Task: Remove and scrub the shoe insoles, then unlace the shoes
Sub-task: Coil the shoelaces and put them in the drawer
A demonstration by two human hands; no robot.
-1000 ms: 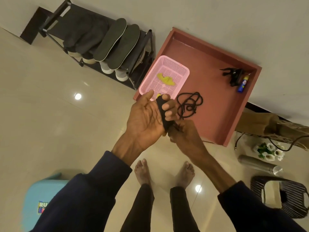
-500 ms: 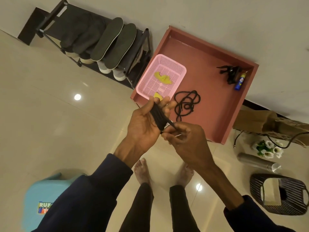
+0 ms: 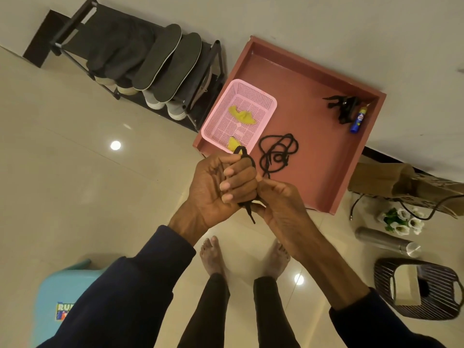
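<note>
My left hand (image 3: 221, 187) grips a bundled black shoelace (image 3: 244, 156), whose loops stick out above my fist. Its loose end (image 3: 249, 214) hangs below, pinched by my right hand (image 3: 278, 202), which touches the left. A second black shoelace (image 3: 277, 153) lies coiled in the red tray (image 3: 349, 177). Two dark insoles (image 3: 173, 66) lean on the black shoe rack (image 3: 75, 28), above a pair of grey shoes (image 3: 163, 105) on its lower shelf.
A pink basket (image 3: 263, 99) with yellow cloths (image 3: 242, 115) sits in the tray's left corner. A black object (image 3: 342, 106) and blue tube (image 3: 357, 120) lie at its far right. A steel bottle (image 3: 384, 241), flowers (image 3: 401, 222), dark stool (image 3: 416, 290) stand right; a blue stool (image 3: 62, 292) is lower left.
My left fingers have curled fully round the lace bundle, which was held flatter across the palm before. My right hand has shifted to the bundle's lower end and pinches the lace tip.
</note>
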